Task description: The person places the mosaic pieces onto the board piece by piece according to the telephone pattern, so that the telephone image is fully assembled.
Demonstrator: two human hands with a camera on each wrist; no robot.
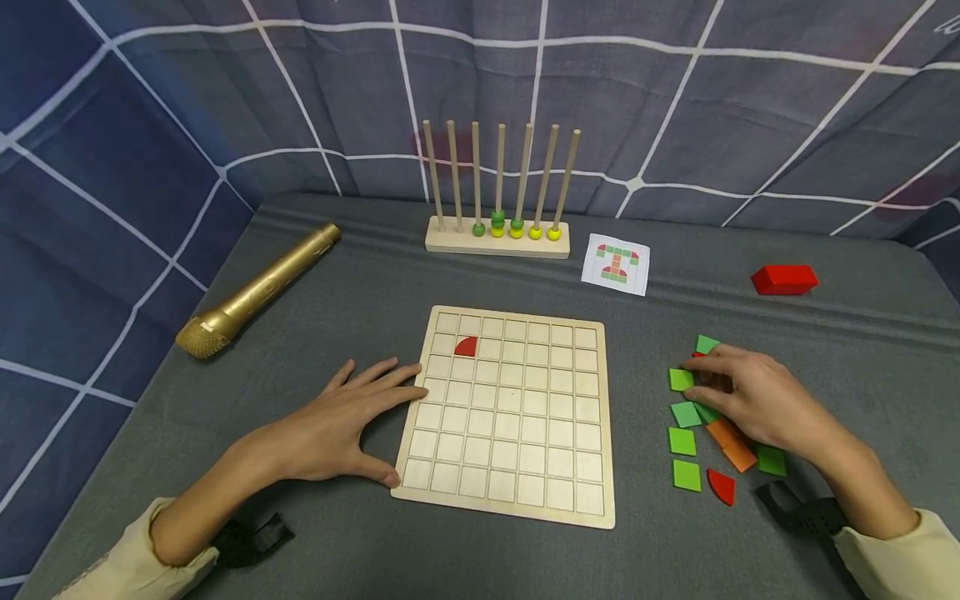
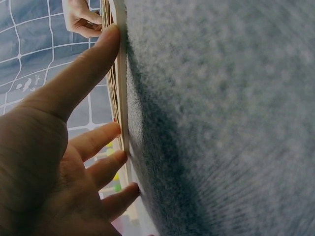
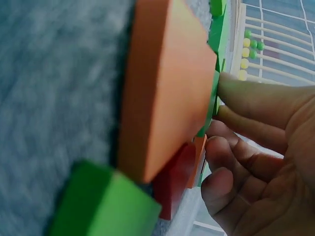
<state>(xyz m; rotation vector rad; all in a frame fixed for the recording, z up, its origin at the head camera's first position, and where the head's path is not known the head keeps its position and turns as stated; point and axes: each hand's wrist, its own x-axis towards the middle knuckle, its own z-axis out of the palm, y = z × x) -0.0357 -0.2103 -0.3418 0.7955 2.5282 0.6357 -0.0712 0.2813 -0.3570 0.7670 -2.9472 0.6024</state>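
Observation:
A square wooden grid board (image 1: 517, 508) lies on the table, with one red quarter-round tile (image 1: 466, 347) in a cell near its upper left. My left hand (image 1: 322, 429) is spread along the board's left side; its thumb touches the lower left corner and the fingertips rest at the edge. To the right, my right hand (image 1: 765, 396) is over a cluster of loose tiles, thumb and index finger pinching a light green square tile (image 1: 681, 380). Around it lie more green squares (image 1: 686, 475), orange tiles (image 1: 731, 444) and a red quarter-round piece (image 1: 722, 487). The palm hides some tiles.
Behind the board stands a wooden peg rack (image 1: 497, 242) with green and yellow beads. A printed pattern card (image 1: 616, 264) lies right of it, and a red block (image 1: 784, 280) sits farther right. A gold microphone (image 1: 258, 292) lies at the left.

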